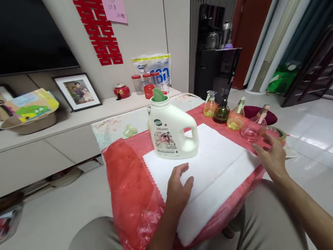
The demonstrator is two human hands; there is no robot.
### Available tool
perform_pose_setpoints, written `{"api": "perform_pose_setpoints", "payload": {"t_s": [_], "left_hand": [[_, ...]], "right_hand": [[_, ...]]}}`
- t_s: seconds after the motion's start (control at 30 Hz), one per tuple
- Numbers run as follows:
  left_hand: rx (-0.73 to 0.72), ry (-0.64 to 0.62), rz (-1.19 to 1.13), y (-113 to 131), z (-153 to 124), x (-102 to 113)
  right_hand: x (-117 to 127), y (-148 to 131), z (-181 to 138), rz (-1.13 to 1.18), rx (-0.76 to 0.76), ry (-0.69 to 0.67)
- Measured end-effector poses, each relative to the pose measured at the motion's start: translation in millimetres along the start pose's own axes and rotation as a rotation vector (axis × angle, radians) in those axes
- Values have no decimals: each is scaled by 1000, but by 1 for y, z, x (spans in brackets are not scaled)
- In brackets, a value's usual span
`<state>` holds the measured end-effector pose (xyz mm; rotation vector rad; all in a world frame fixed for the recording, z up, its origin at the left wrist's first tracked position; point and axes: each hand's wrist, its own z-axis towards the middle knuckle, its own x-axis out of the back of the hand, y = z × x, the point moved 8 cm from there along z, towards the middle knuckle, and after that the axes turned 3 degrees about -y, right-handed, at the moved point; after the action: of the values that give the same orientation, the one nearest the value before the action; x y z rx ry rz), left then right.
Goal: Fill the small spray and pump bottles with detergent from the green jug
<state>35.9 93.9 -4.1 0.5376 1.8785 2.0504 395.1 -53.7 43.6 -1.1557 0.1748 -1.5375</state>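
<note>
Far left, a cabinet (32,151), running out of view at the left edge; above it, a TV (6,36), cut off at the top. Mid-scene, a table (108,126), largely hidden under a red sheet (123,173). Over that, a white cloth (217,171), partly covered by the left arm (166,229). Upright on the cloth's far left part, a white jug (171,134), hiding most of a small bottle (149,117) behind. Just nearer than the jug, above the cloth, the left hand (179,185): thumb and forefinger apart, other fingers mostly out of sight; cannot tell of any contact with the cloth. Right, the right hand (271,153): thumb and fingers parted, beside a pink bottle (249,133); cannot tell of any touch. In the jug's mouth, a green spout (159,95). Left of the jug, a pale green object (130,130), hard to make out.
</note>
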Motion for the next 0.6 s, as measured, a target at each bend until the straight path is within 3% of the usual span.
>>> {"api": "perform_pose_setpoints", "payload": {"t_s": [0.07, 0.33, 0.6], "left_hand": [[82, 56, -175, -4, 1, 4], [189, 272, -343, -2, -6, 41], [191, 406, -466, 16, -34, 101]], "right_hand": [[-8, -18, -28, 67, 16, -107], [-49, -114, -112, 206, 308, -545], [-79, -145, -144, 190, 498, -841]]}}
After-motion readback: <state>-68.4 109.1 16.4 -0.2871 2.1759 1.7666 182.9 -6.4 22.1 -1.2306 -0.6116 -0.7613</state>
